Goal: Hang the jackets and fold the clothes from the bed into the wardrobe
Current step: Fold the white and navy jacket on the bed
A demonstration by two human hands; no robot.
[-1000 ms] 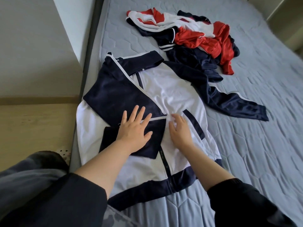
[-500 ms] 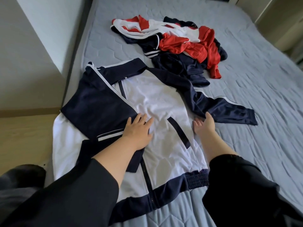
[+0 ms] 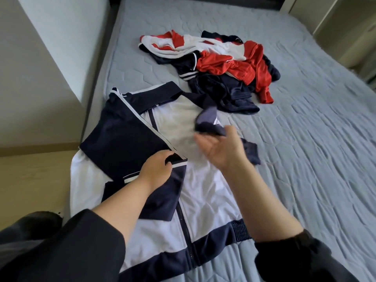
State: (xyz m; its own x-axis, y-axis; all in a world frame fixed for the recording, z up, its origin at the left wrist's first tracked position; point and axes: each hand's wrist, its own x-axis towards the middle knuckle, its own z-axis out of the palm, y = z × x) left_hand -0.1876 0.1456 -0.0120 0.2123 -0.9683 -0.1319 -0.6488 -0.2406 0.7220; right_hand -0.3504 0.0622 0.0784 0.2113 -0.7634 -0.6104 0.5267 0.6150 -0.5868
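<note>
Jacket (image 3: pixel 205 192) lay flat at the bed's (image 3: pixel 305 159) near left corner, zipped front up. My left hand (image 3: pixel 156 169) pinched the folded-in sleeve to pin that fold; my right hand (image 3: pixel 221 147) held the other sleeve's dark cuff lifted, probably to cross it over. Unsorted clothes (image 3: pixel 213 64) waited toward the far edge.

I see a bed (image 3: pixel 305 139) with a grey-blue quilted cover filling most of my view. Left of the bed stands a white wall (image 3: pixel 50 68), with pale wooden floor (image 3: pixel 34 180) below it. Cream shelving (image 3: pixel 345 27) sits beyond the bed's far right corner, in soft daylight.
</note>
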